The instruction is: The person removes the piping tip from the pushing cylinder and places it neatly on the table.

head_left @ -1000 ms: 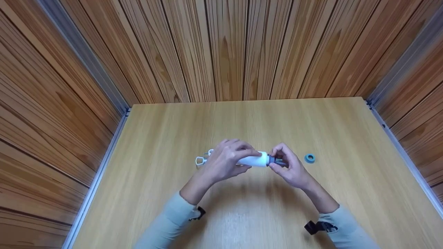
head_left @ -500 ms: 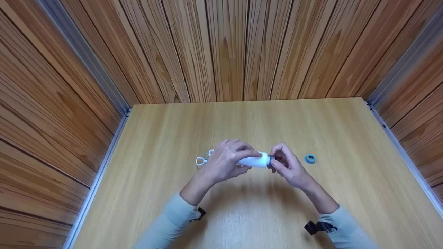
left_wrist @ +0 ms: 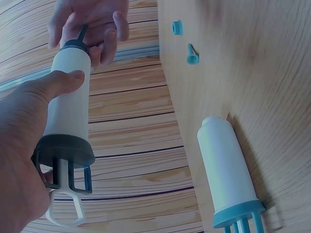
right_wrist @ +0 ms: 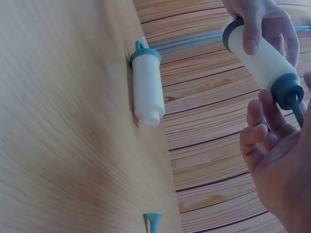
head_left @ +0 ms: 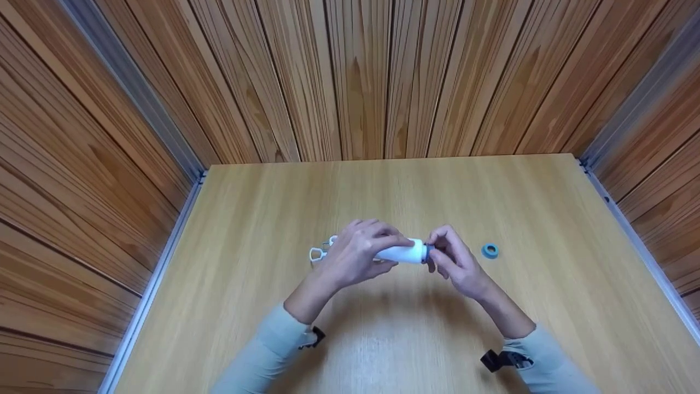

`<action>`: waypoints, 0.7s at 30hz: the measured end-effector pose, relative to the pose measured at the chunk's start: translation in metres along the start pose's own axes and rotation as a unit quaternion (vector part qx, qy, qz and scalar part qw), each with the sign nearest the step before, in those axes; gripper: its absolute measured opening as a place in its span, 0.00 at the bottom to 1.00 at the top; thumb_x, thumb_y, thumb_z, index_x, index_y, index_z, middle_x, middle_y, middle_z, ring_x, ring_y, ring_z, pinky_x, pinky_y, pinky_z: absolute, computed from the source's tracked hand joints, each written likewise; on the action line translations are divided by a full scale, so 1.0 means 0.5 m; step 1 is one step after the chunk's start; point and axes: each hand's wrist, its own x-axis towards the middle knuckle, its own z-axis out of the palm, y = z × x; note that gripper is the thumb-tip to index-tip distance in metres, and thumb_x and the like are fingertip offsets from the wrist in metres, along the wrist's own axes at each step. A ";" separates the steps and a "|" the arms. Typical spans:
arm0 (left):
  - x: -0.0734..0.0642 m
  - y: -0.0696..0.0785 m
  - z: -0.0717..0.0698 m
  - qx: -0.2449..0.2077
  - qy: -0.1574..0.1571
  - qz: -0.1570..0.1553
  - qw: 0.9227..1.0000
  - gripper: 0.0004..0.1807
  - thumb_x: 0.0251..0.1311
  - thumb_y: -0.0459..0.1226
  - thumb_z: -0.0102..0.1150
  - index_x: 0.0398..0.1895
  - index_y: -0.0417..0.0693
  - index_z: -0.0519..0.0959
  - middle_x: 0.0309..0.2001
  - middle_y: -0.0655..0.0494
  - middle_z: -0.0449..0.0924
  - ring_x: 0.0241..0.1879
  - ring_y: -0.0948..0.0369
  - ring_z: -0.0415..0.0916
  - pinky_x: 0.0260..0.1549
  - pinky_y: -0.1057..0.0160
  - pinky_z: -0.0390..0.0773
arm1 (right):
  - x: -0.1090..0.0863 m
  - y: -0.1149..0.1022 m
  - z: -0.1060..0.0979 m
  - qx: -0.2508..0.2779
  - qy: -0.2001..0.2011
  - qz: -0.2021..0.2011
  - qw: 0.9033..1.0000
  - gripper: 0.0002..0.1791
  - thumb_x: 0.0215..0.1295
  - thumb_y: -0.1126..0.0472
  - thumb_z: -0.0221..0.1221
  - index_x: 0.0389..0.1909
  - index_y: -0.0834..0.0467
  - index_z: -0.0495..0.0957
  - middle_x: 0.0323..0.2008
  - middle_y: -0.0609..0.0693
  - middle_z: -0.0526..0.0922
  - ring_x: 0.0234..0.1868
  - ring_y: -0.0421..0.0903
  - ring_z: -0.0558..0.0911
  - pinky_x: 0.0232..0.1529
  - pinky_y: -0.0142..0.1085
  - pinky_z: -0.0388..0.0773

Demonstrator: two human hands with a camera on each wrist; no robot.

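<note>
My left hand (head_left: 361, 251) grips the white barrel (left_wrist: 70, 99) of an icing syringe, thumb along its side. It has a dark grey flange (left_wrist: 65, 149) and a white ring-shaped plunger handle (left_wrist: 65, 213). At its other end, the fingers of my right hand (head_left: 459, 262) pinch the dark collar (right_wrist: 285, 88) around the syringe's mouth. From that collar a slim dark nozzle (right_wrist: 296, 110) points out past my palm; in the head view my fingers hide it. The syringe is held above the table, across my body.
A second white icing syringe (right_wrist: 148, 90) with a teal flange lies on the wooden table (head_left: 262, 202); my left hand mostly hides it in the head view. A teal ring collar (head_left: 490, 251) lies at right, and a teal nozzle (left_wrist: 193, 57) lies near it. Wood-plank walls (head_left: 361, 82) surround the table.
My right thumb and fingers have shifted closer around the dark collar, covering the nozzle that showed in the head view a second ago. The left hand and barrel have stayed nearly still.
</note>
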 end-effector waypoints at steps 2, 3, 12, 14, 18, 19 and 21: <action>0.001 0.000 -0.001 -0.001 -0.002 0.001 1.000 0.20 0.63 0.41 0.85 0.59 0.60 0.93 0.54 0.57 0.95 0.54 0.56 0.91 0.48 0.55 0.89 | 0.000 0.000 -0.001 0.004 -0.002 0.006 1.000 0.07 0.83 0.78 0.46 0.56 0.73 0.64 0.42 0.39 0.79 0.31 0.49 0.77 0.31 0.27 0.76; 0.001 0.001 -0.001 -0.002 -0.003 0.000 1.000 0.20 0.64 0.42 0.85 0.59 0.60 0.93 0.54 0.57 0.95 0.54 0.56 0.91 0.49 0.55 0.89 | 0.000 0.000 -0.002 0.003 -0.001 0.009 1.000 0.07 0.83 0.78 0.46 0.56 0.73 0.65 0.42 0.39 0.79 0.31 0.49 0.78 0.32 0.27 0.77; 0.001 0.001 -0.001 -0.002 -0.003 0.001 1.000 0.20 0.64 0.42 0.85 0.59 0.60 0.93 0.55 0.57 0.95 0.54 0.56 0.91 0.48 0.55 0.88 | -0.002 0.003 -0.008 -0.026 0.019 -0.019 0.999 0.14 0.70 0.84 0.57 0.53 0.75 0.68 0.49 0.39 0.79 0.46 0.36 0.85 0.48 0.30 0.87; 0.001 0.001 -0.001 -0.002 -0.003 0.002 1.000 0.20 0.64 0.42 0.85 0.59 0.60 0.93 0.55 0.57 0.95 0.54 0.56 0.91 0.47 0.56 0.88 | -0.002 0.001 -0.007 -0.027 0.022 -0.014 0.999 0.15 0.70 0.84 0.58 0.53 0.75 0.68 0.49 0.38 0.79 0.48 0.35 0.86 0.50 0.30 0.88; 0.001 0.002 -0.001 -0.003 -0.002 0.001 1.000 0.20 0.63 0.42 0.85 0.59 0.60 0.93 0.55 0.57 0.95 0.54 0.56 0.90 0.46 0.56 0.87 | -0.003 -0.003 -0.006 -0.032 0.018 0.004 0.999 0.14 0.73 0.82 0.58 0.55 0.74 0.68 0.49 0.37 0.79 0.47 0.35 0.84 0.50 0.28 0.86; 0.001 0.003 -0.001 -0.004 -0.002 0.000 1.000 0.20 0.64 0.42 0.85 0.59 0.60 0.93 0.55 0.57 0.95 0.54 0.56 0.90 0.46 0.56 0.87 | -0.003 -0.003 -0.006 -0.029 0.014 0.009 0.999 0.14 0.74 0.82 0.56 0.55 0.73 0.67 0.48 0.37 0.79 0.45 0.35 0.83 0.47 0.28 0.85; 0.002 0.004 -0.001 -0.004 -0.001 -0.001 1.000 0.20 0.64 0.42 0.85 0.59 0.60 0.93 0.55 0.58 0.95 0.54 0.57 0.91 0.46 0.56 0.87 | -0.003 -0.003 -0.005 -0.017 0.008 0.014 1.000 0.11 0.77 0.80 0.53 0.56 0.73 0.66 0.45 0.40 0.80 0.39 0.38 0.81 0.39 0.28 0.82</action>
